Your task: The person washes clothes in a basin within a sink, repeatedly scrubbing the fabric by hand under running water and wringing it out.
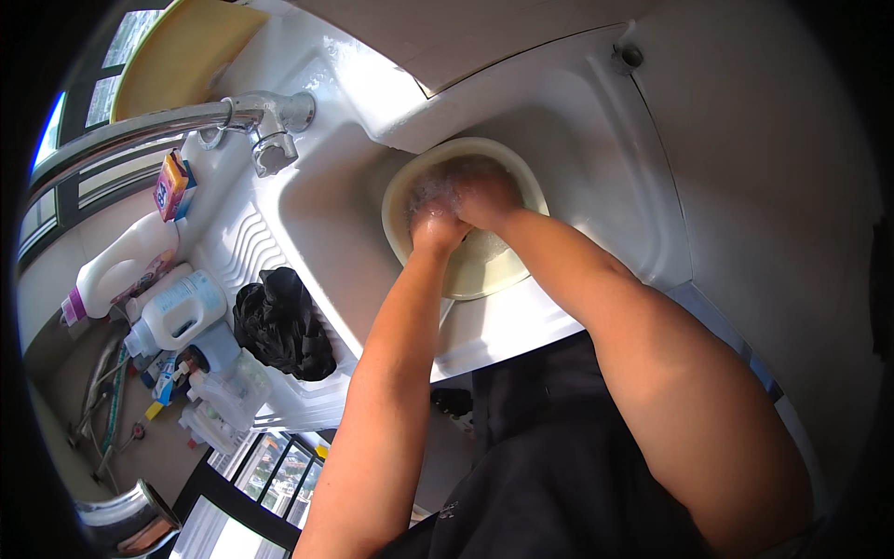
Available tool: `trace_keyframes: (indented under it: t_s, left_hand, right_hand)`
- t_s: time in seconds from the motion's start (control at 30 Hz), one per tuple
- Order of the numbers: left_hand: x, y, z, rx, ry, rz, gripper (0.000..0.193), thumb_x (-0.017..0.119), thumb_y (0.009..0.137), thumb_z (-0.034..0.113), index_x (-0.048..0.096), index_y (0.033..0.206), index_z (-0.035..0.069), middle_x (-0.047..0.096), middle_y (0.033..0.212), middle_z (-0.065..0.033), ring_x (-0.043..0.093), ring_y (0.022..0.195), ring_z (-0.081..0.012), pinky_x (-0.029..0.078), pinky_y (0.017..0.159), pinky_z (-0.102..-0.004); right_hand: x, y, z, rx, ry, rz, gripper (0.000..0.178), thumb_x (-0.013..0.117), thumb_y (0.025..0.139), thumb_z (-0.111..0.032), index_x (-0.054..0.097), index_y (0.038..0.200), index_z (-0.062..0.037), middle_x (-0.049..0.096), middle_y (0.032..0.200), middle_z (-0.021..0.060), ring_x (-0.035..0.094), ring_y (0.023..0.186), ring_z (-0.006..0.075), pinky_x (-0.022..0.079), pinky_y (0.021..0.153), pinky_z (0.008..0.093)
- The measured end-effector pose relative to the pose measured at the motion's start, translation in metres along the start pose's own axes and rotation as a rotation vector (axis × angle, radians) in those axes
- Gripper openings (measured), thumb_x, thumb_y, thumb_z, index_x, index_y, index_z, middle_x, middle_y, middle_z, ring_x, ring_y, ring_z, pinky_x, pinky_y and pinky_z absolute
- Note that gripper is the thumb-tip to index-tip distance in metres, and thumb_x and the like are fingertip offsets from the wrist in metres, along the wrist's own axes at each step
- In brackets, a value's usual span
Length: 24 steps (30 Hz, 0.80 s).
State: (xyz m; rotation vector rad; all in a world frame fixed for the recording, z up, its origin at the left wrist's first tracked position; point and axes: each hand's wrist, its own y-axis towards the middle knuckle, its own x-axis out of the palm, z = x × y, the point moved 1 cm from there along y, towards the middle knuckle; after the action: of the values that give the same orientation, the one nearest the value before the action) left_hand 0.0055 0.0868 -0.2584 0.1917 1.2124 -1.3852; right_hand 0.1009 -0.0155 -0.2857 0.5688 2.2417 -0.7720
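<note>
Partly immersed together in cream basin (494,282) of foamy water (430,189), with left hand (438,226) beside right hand (486,194); cannot tell whether gripping. Left of hands: black bag (284,326) on drainboard (256,244), bottles (189,307) beyond.

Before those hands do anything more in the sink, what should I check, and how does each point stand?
1. Basin inside the sink: ok; the cream basin sits within the white sink.
2. Both hands in it: ok; left hand and right hand are in foamy water.
3. Grip on something: cannot tell; foam and hands hide it.
4. Sleeves out of the water: ok; the forearms are bare.
5. Ribbed drainboard uncluttered: not ok; a crumpled black plastic bag lies there.
</note>
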Motion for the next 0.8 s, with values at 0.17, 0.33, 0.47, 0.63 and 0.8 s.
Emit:
trace_keyframes:
  t_s: [0.17,0.33,0.47,0.63,0.8]
  left_hand:
    - [-0.047,-0.018,0.028,-0.093,-0.455,0.091,0.049,0.08,0.072,0.019,0.067,0.115,0.001,0.071,0.123,-0.0217,0.069,0.112,-0.0366,0.056,0.093,-0.0461]
    - [-0.089,-0.061,0.054,0.211,-0.545,0.356,0.055,0.071,0.068,0.005,0.062,0.122,-0.002,0.06,0.145,-0.0202,0.058,0.132,-0.0407,0.046,0.115,-0.0429]
    - [-0.135,-0.101,0.117,0.563,-0.427,0.407,0.073,0.067,0.068,-0.003,0.064,0.141,0.007,0.066,0.137,-0.0177,0.061,0.13,-0.04,0.049,0.113,-0.0437]
    - [-0.152,-0.127,0.151,1.013,0.057,0.424,0.049,0.074,0.066,-0.003,0.072,0.113,0.01,0.068,0.124,-0.0132,0.06,0.131,-0.0446,0.052,0.111,-0.056]
    - [-0.173,-0.168,0.155,1.349,0.352,0.279,0.042,0.079,0.067,0.004,0.072,0.107,0.014,0.065,0.131,-0.0096,0.053,0.139,-0.0458,0.046,0.113,-0.0666]
  right_hand:
    - [-0.024,-0.008,-0.022,0.377,0.849,0.244,0.033,0.065,0.098,-0.034,0.076,0.093,-0.0036,0.077,0.091,0.0112,0.073,0.085,0.0268,0.056,0.081,0.0424]
    - [-0.08,-0.064,-0.073,0.591,1.628,0.139,0.042,0.069,0.096,-0.051,0.065,0.122,-0.0187,0.066,0.127,0.0064,0.063,0.115,0.0213,0.052,0.091,0.0491]
    - [-0.14,-0.115,-0.077,0.57,1.911,-0.383,0.082,0.04,0.091,-0.09,0.064,0.144,-0.0317,0.047,0.163,0.0063,0.037,0.151,0.0411,0.032,0.112,0.0817]
    - [-0.145,-0.148,-0.06,0.411,2.033,-0.519,0.113,0.031,0.082,-0.103,0.044,0.16,-0.0231,0.041,0.167,0.016,0.039,0.148,0.0548,0.036,0.111,0.0804]
    - [-0.167,-0.171,-0.088,0.272,2.027,-0.487,0.108,0.027,0.084,-0.103,0.054,0.149,-0.0204,0.06,0.149,0.012,0.06,0.131,0.0405,0.047,0.104,0.071]
